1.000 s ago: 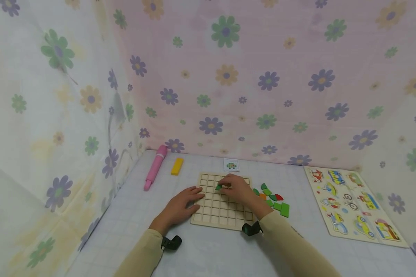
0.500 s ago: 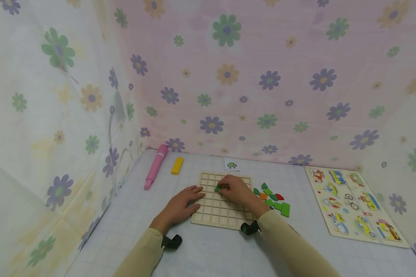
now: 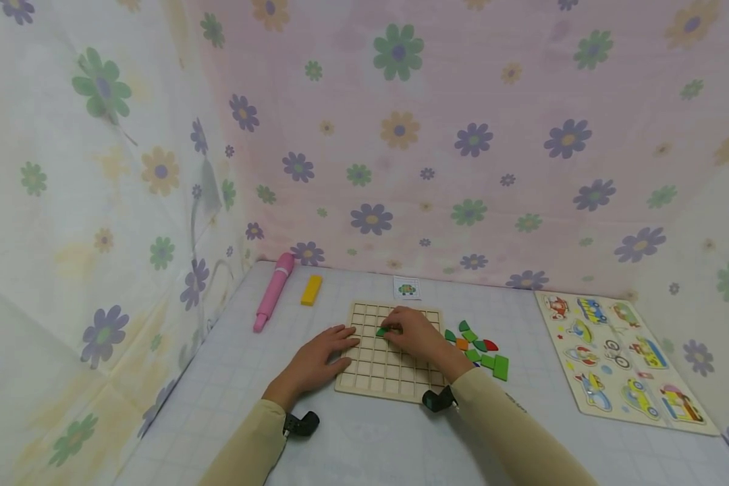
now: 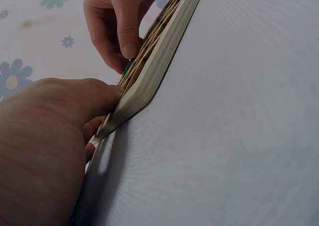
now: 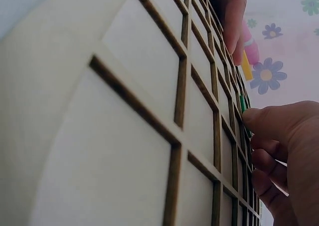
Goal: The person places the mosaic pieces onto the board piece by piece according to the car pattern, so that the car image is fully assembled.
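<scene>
A wooden grid board (image 3: 370, 381) with raised square cells lies flat on the table. My left hand (image 3: 316, 361) rests at its left edge, fingers extended onto the rim; in the left wrist view the thumb touches the board's edge. Over the upper middle of the grid, my right hand (image 3: 419, 336) pinches a small green piece (image 3: 381, 332) against the cells. The right wrist view has the thumb on that green piece (image 5: 242, 103), and its exact shape is mostly covered. Right of the board lie several loose pieces: a green block (image 3: 501, 368), a red quarter-round (image 3: 491, 345) and an orange one (image 3: 462, 344).
A small picture card (image 3: 407, 288) lies behind the board. To the back left are a yellow block (image 3: 312, 290) and a pink stick-like object (image 3: 273, 293). A picture puzzle board (image 3: 610, 354) lies at the right. Floral cloth walls (image 3: 425, 196) border the table.
Only slight motion: the green piece under my right fingertips sits a little flatter and lower on the grid than one second ago. My left hand keeps its place.
</scene>
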Tool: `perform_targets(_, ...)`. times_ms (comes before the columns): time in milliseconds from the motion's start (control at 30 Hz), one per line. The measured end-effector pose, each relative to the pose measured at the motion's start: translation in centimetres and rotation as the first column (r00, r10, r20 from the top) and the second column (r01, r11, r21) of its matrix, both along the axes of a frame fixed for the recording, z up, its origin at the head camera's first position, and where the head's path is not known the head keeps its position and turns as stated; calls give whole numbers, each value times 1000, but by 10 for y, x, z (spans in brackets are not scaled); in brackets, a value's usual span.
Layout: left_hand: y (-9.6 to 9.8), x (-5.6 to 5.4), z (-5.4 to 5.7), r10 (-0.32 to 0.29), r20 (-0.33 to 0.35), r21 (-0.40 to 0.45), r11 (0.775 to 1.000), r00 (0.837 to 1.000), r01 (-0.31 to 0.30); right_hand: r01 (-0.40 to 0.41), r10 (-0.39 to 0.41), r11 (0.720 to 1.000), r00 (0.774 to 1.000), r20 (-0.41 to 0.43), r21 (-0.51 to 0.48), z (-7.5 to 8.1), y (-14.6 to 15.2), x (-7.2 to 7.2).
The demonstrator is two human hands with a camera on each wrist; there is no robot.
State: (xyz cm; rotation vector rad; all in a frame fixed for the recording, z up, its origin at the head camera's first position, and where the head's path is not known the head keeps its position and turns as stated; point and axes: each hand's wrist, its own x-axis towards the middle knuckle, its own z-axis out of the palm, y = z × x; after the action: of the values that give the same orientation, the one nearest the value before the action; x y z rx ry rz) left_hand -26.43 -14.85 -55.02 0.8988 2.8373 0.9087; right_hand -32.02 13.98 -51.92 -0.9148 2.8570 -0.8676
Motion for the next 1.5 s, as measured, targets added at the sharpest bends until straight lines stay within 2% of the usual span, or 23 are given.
perform_targets(267, 1, 1, 1, 12, 15, -3, 1000, 1000, -12, -11, 12, 1000, 1000, -13, 10, 0, 0, 0)
perform_targets(467, 1, 0, 1, 8, 9, 1, 1000, 1000, -8, 6, -7, 1000, 1000, -29, -27, 2, 3, 4)
perform_targets(667, 1, 0, 0, 10, 9, -15, 1000, 1000, -9, 10, -16, 996, 997, -76, -90, 6, 21, 11)
perform_targets(833, 2, 1, 2, 1, 17, -2, 1000, 1000, -1, 13, -26, 995, 992, -125, -98, 11, 43, 17)
perform_targets(1100, 1, 2, 4, 11, 16, 4, 1000, 1000, -11, 83, -96, 991, 987, -127, -107, 22, 80, 27)
perform_targets(1333, 1, 2, 2, 11, 11, -7, 1000, 1000, -11, 179, -192, 975, 976, -97, -133, 22, 112, 33)
perform_targets(1500, 1, 1, 0, 8, 4, -11, 1000, 1000, -8, 215, -230, 968, 967, -114, -128, 22, 130, 34)
